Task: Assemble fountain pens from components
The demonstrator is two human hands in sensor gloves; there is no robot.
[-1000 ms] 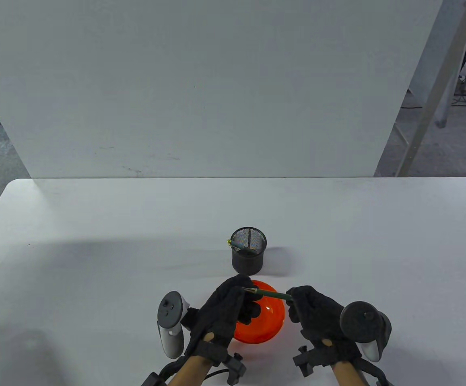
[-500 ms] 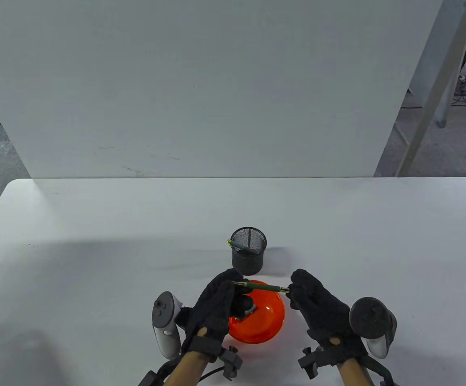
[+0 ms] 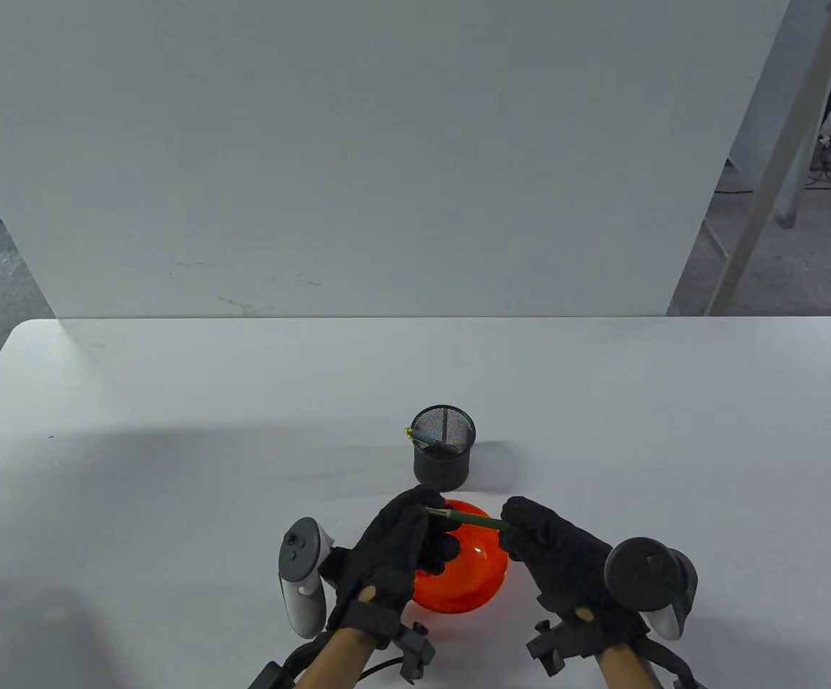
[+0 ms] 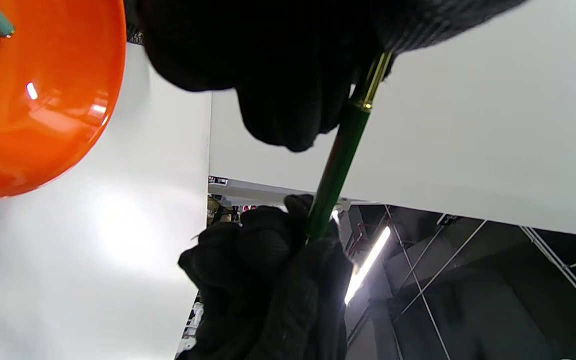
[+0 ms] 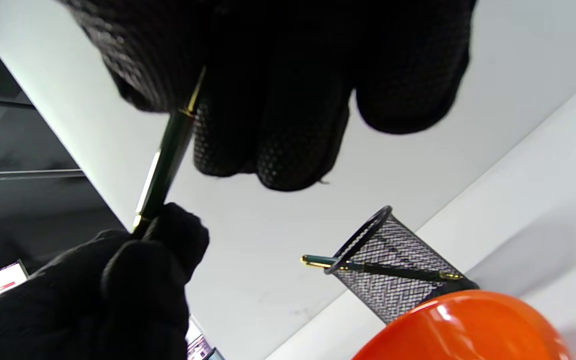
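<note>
Pen [image 3: 474, 519], green with gold trim, hangs lower centre over the orange bowl [image 3: 469, 585], gripped at 2 ends: left hand [image 3: 397, 549] pinching one, right hand [image 3: 559, 560] clasping the other. Above them a black mesh cup [image 3: 443, 456] on the white surface [image 3: 171, 459] holds 1 more pen [image 3: 426, 439].

- left hand [image 3: 394, 556]: black knit glove with dotted grip texture, small tan oval opening at the back
- right hand [image 3: 566, 563]: same black glove
- left tracker [image 3: 303, 574]: light grey; right tracker [image 3: 649, 578]: dark round top, grey handle
- black wrist mounts, dark cable, bare forearms
</note>
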